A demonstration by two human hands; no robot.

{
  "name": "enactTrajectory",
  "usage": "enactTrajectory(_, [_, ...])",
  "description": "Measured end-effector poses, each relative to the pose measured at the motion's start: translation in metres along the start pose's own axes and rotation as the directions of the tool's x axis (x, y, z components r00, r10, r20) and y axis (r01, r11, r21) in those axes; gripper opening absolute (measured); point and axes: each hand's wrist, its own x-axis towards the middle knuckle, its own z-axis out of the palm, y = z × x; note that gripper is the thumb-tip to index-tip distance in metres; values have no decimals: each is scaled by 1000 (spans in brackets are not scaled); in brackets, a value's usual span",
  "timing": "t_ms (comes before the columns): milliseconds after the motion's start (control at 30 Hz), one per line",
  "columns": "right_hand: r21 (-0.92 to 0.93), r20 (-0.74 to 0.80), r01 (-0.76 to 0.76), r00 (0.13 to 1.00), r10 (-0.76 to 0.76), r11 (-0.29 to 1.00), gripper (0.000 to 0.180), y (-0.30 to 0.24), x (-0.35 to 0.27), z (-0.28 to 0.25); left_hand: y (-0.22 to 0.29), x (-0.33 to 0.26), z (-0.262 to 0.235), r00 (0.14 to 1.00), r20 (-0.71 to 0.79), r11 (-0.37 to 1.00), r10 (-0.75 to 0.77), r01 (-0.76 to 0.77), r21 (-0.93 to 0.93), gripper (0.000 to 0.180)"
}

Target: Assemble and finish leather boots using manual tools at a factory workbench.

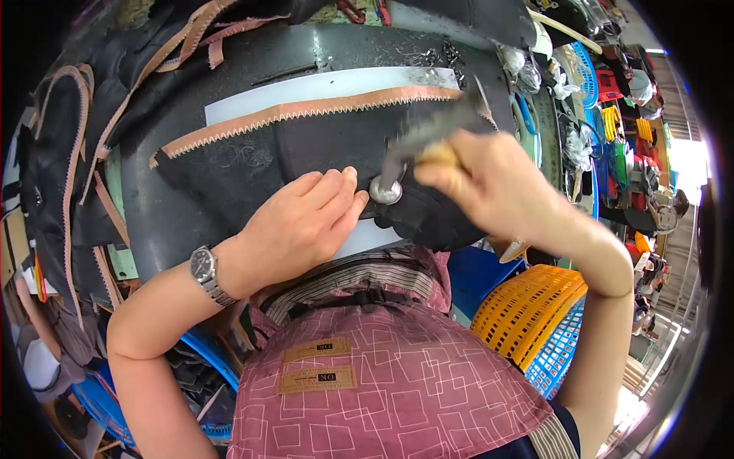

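Note:
My right hand (489, 180) is wrapped round the yellow handle of a metal hammer (388, 187), and both are blurred by motion. The hammer's round, shiny face is low over a black leather-like piece (321, 149), just right of my left fingertips; I cannot tell whether it touches. My left hand (310, 214) has its fingers bent and pressed together on the near edge of that piece. A brown strip with a zigzag edge (306, 111) runs along the piece's far side. Beneath lies a white board (264, 99), showing at the far and near sides.
A dark work surface (172, 222) carries everything. More zigzag-edged brown strips (73, 153) and black material lie at left. Blue-handled scissors (524, 113) are at far right. A thin dark rod (284, 74) lies beyond the board. Orange baskets (527, 306) stand below, at right.

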Motion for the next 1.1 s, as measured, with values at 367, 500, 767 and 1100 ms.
enactTrajectory(367, [-273,162,96,985,-53,957,34,-25,13,-13,8,-5,3,999,-9,996,-49,49,74,39])
enactTrajectory(500, [-294,110,269,963,-247,917,22,-14,-11,-7,3,-5,6,999,-28,997,-28,29,65,39])
enactTrajectory(767, [-54,-70,135,988,-139,989,14,9,-33,24,0,-17,0,987,-108,986,-119,104,-133,35])
enactTrajectory(1100, [-365,26,410,902,-431,836,24,-9,-16,18,1,-10,-2,991,8,973,135,-134,190,24])
